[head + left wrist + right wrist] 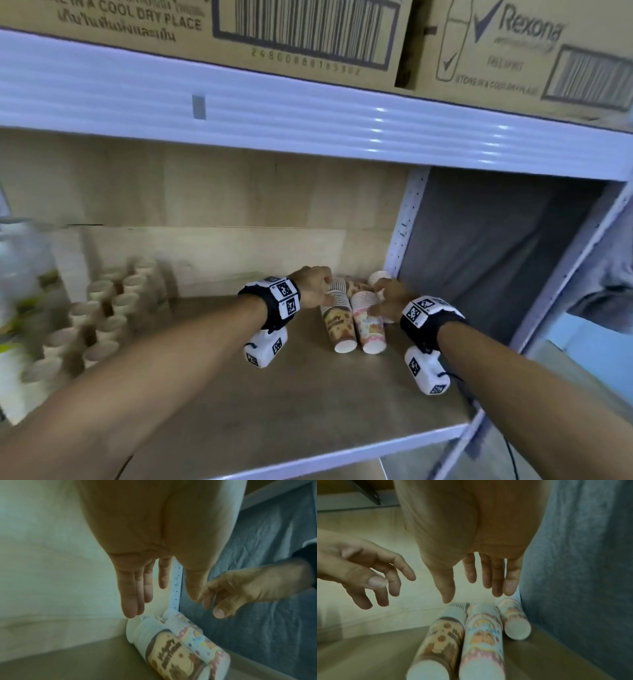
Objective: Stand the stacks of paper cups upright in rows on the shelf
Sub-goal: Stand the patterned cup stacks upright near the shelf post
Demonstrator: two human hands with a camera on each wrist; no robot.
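- My left hand (313, 286) and my right hand (390, 299) both reach toward the stacks lying in the lower middle of the head view, at the back right corner of the shelf (308, 387).
- In the wrist views my fingers (130, 601) hang nearly straight and spread above the stacks, holding nothing; in the head view the hands cover the far ends of the stacks, and I cannot tell whether a fingertip touches the paper.
- The brown stack (337, 323) lies on its side, white base end toward me. It has a cream and brown pattern with dark lettering, and white nested rims show in bands at its far end.
- The pink stack (368, 325) lies touching it on the right, also base end toward me, printed with a rainbow, coloured dots and pink scallops.
- A third stack (513, 618), in the same pastel print, lies just right of the pink one against the grey cloth side (496, 257), set further back.
- At the lower left of the head view, blurred, upright stacks (99, 322) stand in rows with their open mouths up.
- Cardboard boxes (308, 31) fill the top of the frame on the level above.
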